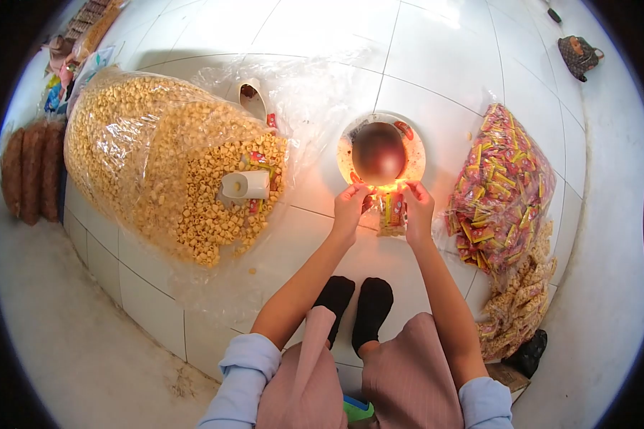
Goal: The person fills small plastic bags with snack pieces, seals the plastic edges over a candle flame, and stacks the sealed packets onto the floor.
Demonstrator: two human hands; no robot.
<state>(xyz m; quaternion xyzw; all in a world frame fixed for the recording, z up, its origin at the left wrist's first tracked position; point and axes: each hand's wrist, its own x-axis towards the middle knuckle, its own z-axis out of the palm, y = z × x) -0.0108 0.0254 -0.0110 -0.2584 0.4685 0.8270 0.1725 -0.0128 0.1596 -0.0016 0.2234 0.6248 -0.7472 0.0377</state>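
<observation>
Between both hands a small clear snack packet with a yellow-and-red label hangs by its top edge. My left hand pinches the left corner and my right hand pinches the right corner. An orange glow like a flame runs along that top edge, at the near rim of a round pale dish. The middle of the dish is a dark, blurred round shape. Left of my hands, a white scoop lies on ring-shaped puffed snacks at the mouth of a large clear bag.
A bag of small red-and-yellow sachets stands on the right, with strings of filled packets below it. Another white container lies behind the snack bag. Long brown bags lean at far left; a patterned backpack sits at far right.
</observation>
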